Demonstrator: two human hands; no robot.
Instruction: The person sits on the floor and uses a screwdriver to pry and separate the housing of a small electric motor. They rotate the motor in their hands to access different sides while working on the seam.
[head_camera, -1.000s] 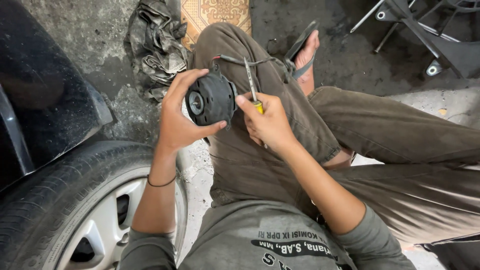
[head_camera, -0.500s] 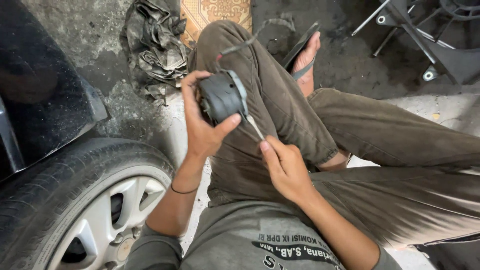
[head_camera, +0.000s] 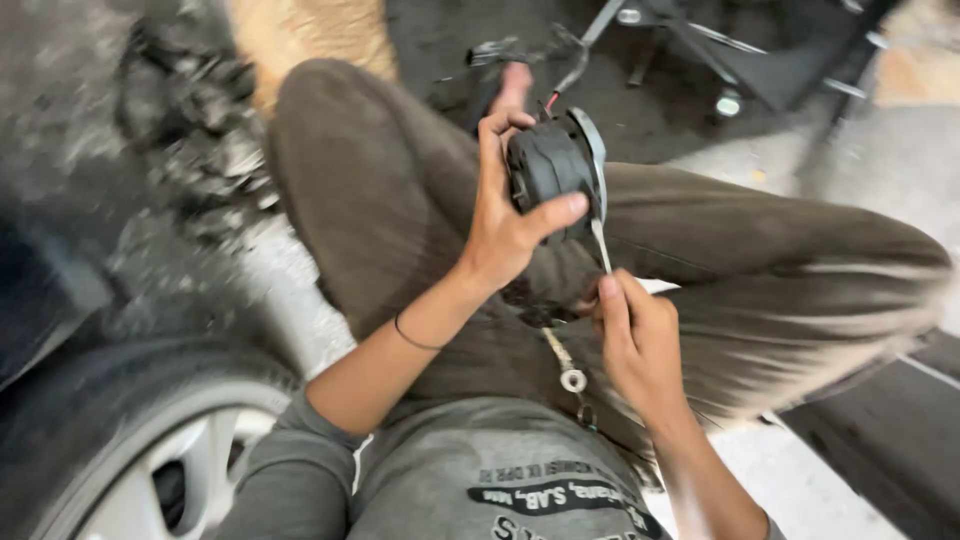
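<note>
My left hand grips a round black motor-like part with a metal rim and wires trailing off its top, held up above my knees. My right hand sits just below it and holds a screwdriver whose metal shaft points up to the part's lower rim. A thin band circles my left wrist. I am seated on the ground with my legs in brown trousers bent in front of me.
A car tyre and silver wheel stand at the lower left. A heap of dark rags lies at the upper left. The wheeled base of a chair stands at the upper right. The concrete floor is dirty.
The view has swung left, so the hands now appear further right. My left hand has lifted the part higher. My right hand stays below it with the screwdriver tip at the rim.
</note>
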